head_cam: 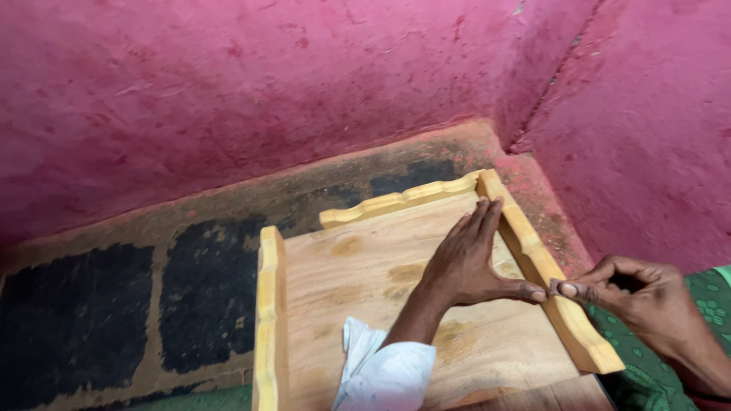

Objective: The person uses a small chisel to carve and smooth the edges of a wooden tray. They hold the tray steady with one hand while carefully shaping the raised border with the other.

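Wooden tray (358,266) cut off below.

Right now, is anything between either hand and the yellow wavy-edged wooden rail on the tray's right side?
Nothing visible. The left hand lies flat on the wooden tray board against the yellow wavy-edged wooden rail; the right hand pinches at that rail's outer edge.

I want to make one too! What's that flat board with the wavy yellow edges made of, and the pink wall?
The flat pale brown board looks like bare wood: grain lines and darker blotches show. Its wavy yellow edge strips seem wood too, smoother, perhaps varnished. The pink wall looks like painted plaster, rough and scuffed.
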